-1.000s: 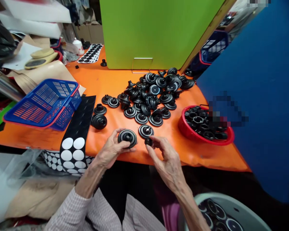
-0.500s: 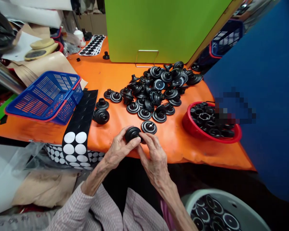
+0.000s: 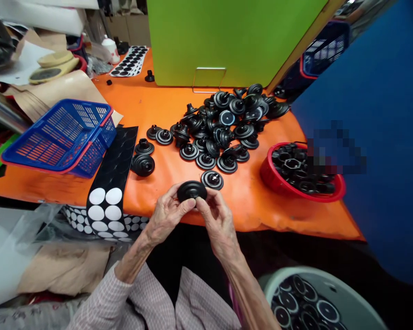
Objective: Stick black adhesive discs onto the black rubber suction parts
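Observation:
A round black stepped disc is held between my two hands above the front edge of the orange table. My left hand grips its left side, thumb on the near face. On its right side, my right hand pinches it with thumb and fingers. Just beyond lies another black disc with a shiny stem. Farther back is a heap of similar black parts. Several more stand to the left, among them a dark knob-like piece.
A blue basket and a black strip with white round stickers lie at the left. At the right stands a red bowl of black parts. A pale tub sits below the table. A green board rises behind.
The held disc has turned and shows more of its broad face. My right hand has shifted its fingers to the disc's right side, thumb in front. The view has moved slightly.

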The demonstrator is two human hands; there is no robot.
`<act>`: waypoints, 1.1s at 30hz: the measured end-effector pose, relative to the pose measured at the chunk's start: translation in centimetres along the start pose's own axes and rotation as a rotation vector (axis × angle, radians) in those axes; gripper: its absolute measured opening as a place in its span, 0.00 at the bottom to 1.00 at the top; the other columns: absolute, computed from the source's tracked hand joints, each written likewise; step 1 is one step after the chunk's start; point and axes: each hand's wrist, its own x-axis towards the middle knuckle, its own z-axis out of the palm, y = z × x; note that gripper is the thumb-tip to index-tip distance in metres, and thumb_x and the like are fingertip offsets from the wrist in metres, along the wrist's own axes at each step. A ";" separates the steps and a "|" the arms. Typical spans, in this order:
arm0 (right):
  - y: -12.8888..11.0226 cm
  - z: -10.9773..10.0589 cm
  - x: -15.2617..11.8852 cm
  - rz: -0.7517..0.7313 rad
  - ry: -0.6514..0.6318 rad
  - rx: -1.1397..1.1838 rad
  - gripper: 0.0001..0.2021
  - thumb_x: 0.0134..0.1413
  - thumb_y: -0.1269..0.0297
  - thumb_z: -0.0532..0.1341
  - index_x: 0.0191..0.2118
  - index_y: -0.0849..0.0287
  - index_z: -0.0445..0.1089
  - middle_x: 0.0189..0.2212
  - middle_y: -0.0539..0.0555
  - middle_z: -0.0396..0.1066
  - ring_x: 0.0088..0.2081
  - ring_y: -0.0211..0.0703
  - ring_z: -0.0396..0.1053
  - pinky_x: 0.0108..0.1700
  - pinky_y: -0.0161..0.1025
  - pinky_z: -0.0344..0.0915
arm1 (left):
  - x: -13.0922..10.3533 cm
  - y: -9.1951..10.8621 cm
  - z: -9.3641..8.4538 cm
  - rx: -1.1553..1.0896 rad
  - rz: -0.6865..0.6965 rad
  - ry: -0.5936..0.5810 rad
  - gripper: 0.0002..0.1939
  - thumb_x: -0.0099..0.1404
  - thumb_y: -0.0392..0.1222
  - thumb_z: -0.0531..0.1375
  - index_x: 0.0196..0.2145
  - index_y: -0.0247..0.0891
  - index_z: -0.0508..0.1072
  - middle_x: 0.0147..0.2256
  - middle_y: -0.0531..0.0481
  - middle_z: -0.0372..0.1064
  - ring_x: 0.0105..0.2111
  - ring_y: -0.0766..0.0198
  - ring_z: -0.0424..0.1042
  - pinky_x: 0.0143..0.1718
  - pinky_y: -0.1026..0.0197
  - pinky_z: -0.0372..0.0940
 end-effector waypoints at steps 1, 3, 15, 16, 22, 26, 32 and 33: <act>0.2 0.2 0.0 0.012 0.004 0.006 0.16 0.56 0.50 0.60 0.43 0.56 0.65 0.39 0.52 0.70 0.41 0.42 0.68 0.45 0.39 0.67 | 0.0 -0.1 -0.1 0.014 0.001 0.015 0.19 0.61 0.42 0.64 0.49 0.33 0.70 0.48 0.42 0.73 0.48 0.57 0.73 0.50 0.60 0.67; 0.4 0.6 0.2 0.026 -0.004 0.034 0.16 0.56 0.50 0.59 0.43 0.56 0.65 0.39 0.52 0.70 0.41 0.42 0.68 0.46 0.40 0.67 | 0.1 -0.2 -0.3 0.035 -0.011 0.034 0.19 0.61 0.43 0.63 0.49 0.33 0.70 0.49 0.42 0.72 0.49 0.57 0.72 0.50 0.60 0.67; -1.0 -1.0 0.6 0.041 -0.157 0.313 0.22 0.56 0.54 0.62 0.56 0.50 0.63 0.54 0.53 0.68 0.56 0.44 0.66 0.56 0.44 0.64 | 1.6 1.4 -0.8 0.081 -0.023 -0.022 0.22 0.48 0.38 0.72 0.40 0.37 0.70 0.38 0.51 0.72 0.40 0.66 0.70 0.43 0.65 0.64; -1.1 -0.9 0.6 0.029 -0.165 0.301 0.20 0.56 0.54 0.62 0.54 0.51 0.65 0.53 0.53 0.69 0.55 0.44 0.67 0.55 0.43 0.65 | 1.6 1.5 -0.9 0.092 -0.014 -0.021 0.22 0.47 0.38 0.72 0.39 0.37 0.70 0.38 0.51 0.71 0.40 0.66 0.69 0.42 0.66 0.63; -1.2 -0.4 0.5 -0.030 -0.148 0.314 0.18 0.56 0.53 0.62 0.50 0.52 0.65 0.49 0.52 0.71 0.51 0.41 0.68 0.53 0.39 0.66 | 1.2 1.6 -1.1 0.207 0.096 -0.026 0.21 0.48 0.38 0.72 0.41 0.38 0.73 0.35 0.53 0.69 0.35 0.68 0.65 0.37 0.66 0.60; -1.0 -0.3 0.4 -0.033 -0.133 0.249 0.14 0.56 0.53 0.62 0.44 0.55 0.66 0.41 0.51 0.72 0.45 0.40 0.70 0.49 0.37 0.67 | 1.0 1.6 -1.0 0.293 0.112 -0.042 0.18 0.55 0.42 0.68 0.44 0.39 0.74 0.39 0.50 0.72 0.40 0.65 0.68 0.42 0.65 0.62; -0.7 1.3 0.5 0.015 -0.109 0.192 0.14 0.57 0.52 0.59 0.44 0.55 0.66 0.41 0.52 0.73 0.43 0.42 0.71 0.47 0.40 0.68 | 0.7 1.6 -0.6 0.240 -0.052 0.059 0.22 0.55 0.49 0.66 0.44 0.35 0.72 0.45 0.45 0.74 0.46 0.57 0.72 0.49 0.59 0.66; -0.8 1.5 0.6 0.024 -0.109 0.160 0.16 0.58 0.52 0.58 0.46 0.56 0.65 0.42 0.53 0.73 0.44 0.43 0.72 0.48 0.40 0.69 | 1.0 1.8 -0.9 0.262 -0.083 0.099 0.24 0.54 0.50 0.66 0.44 0.35 0.71 0.45 0.44 0.74 0.46 0.56 0.73 0.48 0.58 0.67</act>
